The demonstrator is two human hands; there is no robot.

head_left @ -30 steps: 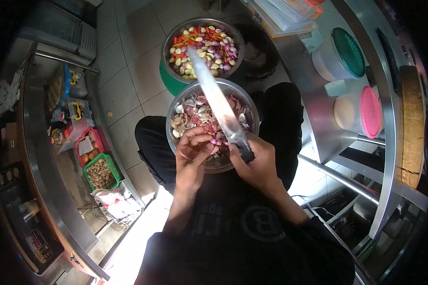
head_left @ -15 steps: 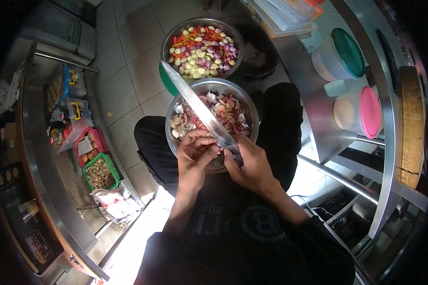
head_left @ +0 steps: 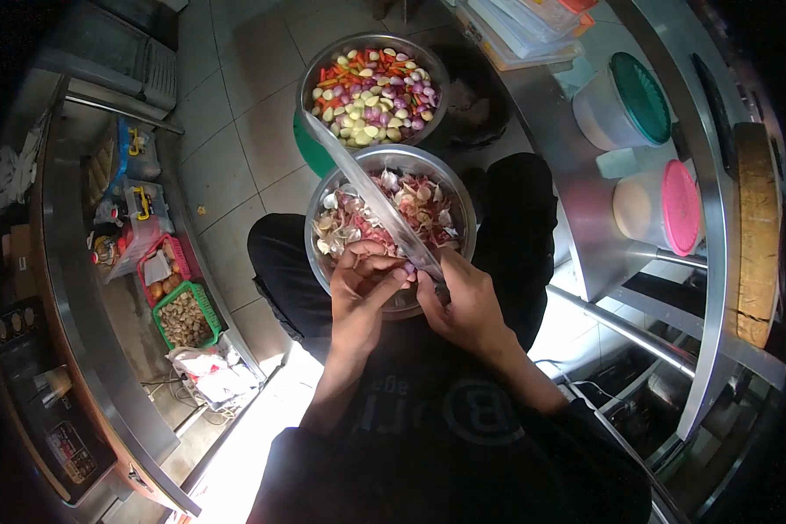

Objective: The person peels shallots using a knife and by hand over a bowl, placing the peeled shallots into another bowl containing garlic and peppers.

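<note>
My right hand point(head_left: 463, 301) is closed round the lower end of a large knife point(head_left: 367, 192), whose long blade points up and to the left. In the fingertips of my left hand point(head_left: 361, 288) is a small purple shallot point(head_left: 408, 268), held close to the blade's lower part and mostly covered by the fingers. Both hands are over the near rim of a steel bowl point(head_left: 320, 196) in my lap. Shallot and garlic skins point(head_left: 419, 201) fill this bowl. The knife's handle is hidden in my right hand.
A second steel bowl point(head_left: 441, 79) beyond holds peeled shallots, garlic and red chillies. Left, a low shelf carries a green basket point(head_left: 214, 319) and a pink basket point(head_left: 183, 253). Right stand tubs with a green lid point(head_left: 640, 98) and a pink lid point(head_left: 681, 208), beside a wooden board point(head_left: 755, 236).
The knife blade has turned so its face looks narrower, and its tip sits slightly lower right. My left fingers have shifted slightly, showing more of the shallot.
</note>
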